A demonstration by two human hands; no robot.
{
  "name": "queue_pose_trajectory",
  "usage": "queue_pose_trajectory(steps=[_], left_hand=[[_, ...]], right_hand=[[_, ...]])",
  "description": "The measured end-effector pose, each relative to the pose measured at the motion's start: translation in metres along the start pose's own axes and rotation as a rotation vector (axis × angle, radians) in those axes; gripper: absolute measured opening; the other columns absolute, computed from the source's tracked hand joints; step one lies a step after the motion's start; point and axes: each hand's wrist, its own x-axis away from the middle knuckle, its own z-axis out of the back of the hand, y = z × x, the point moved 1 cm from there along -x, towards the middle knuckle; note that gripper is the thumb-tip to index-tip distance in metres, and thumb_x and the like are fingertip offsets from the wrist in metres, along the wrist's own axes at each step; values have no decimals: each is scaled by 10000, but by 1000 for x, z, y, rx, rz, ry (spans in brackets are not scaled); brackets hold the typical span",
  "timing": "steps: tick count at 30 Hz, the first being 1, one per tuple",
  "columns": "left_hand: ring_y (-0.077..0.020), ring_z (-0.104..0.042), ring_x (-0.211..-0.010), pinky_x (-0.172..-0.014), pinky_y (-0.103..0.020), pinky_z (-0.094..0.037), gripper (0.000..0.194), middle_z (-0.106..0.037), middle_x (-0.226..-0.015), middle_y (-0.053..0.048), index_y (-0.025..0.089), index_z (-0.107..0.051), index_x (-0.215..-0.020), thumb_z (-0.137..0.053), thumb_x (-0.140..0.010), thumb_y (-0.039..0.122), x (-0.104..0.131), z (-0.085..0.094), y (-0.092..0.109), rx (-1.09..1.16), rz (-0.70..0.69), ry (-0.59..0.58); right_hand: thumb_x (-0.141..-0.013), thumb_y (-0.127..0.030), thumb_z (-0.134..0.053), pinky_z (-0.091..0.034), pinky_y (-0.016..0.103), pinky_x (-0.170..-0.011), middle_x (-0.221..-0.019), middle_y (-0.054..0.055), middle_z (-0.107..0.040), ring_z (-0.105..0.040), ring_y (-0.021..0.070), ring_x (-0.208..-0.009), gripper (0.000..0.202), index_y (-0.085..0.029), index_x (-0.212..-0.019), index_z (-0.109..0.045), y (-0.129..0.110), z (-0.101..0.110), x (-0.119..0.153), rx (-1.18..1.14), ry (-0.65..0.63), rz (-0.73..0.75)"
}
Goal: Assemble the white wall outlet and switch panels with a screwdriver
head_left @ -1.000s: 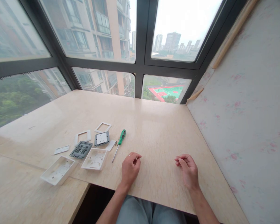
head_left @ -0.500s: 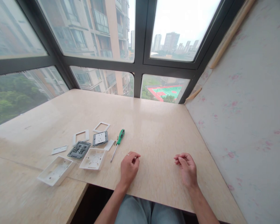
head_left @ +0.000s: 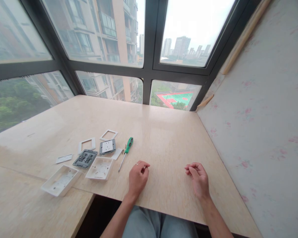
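Our left hand (head_left: 138,178) and right hand (head_left: 200,182) sit well apart at the desk (head_left: 169,138), loosely curled; how fully closed, we cannot tell. The screwdriver (head_left: 129,145) lies left of our left hand, slanting, tip towards us, handle away. Farther left, two white boxes (head_left: 61,181) (head_left: 101,169) face upward, moulded floors showing.

1. Two open white boxes (head_left: 61,181) (head_left: 100,168)
2. Two white frames (head_left: 93,142) (head_left: 112,132)
3. Two grey-edged socket modules (head_left: 85,158) (head_left: 107,146)
4. Two thin white plates (head_left: 64,159) (head_left: 117,153)
5. One green-handled screwdriver (head_left: 126,150)
6. Perhaps three screws (head_left: 123,151), too small to count surely
7. Two bare hands (head_left: 138,178) (head_left: 200,180): one left, one right
8. One ring (head_left: 137,164)
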Motion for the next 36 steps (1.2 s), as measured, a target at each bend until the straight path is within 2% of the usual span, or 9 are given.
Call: queue_pose_trajectory(steps=[18, 36], left_hand=[[-146, -613, -672, -650, -252, -456, 203, -688, -782, -12, 196, -674, -798, -513, -805, 73, 3, 2, 2, 0, -14, 8], [-157, -617, -712, -676, -270, -470, 222, -686, -791, -28, 188, -673, -795, -504, -794, 44, 5, 4, 5, 25, 2, -14]], right_hand=[[-656, -366, -805, -513, 279, -597, -707, 17, -705, -607, 142, -596, 256, -203, -750, -633, 2, 0, 0, 28, 4, 4], [-641, -416, -829, -524, 280, -593, -729, 29, -717, -614, 145, -601, 318, -198, -787, -649, 7, 4, 0, 54, 19, -14]])
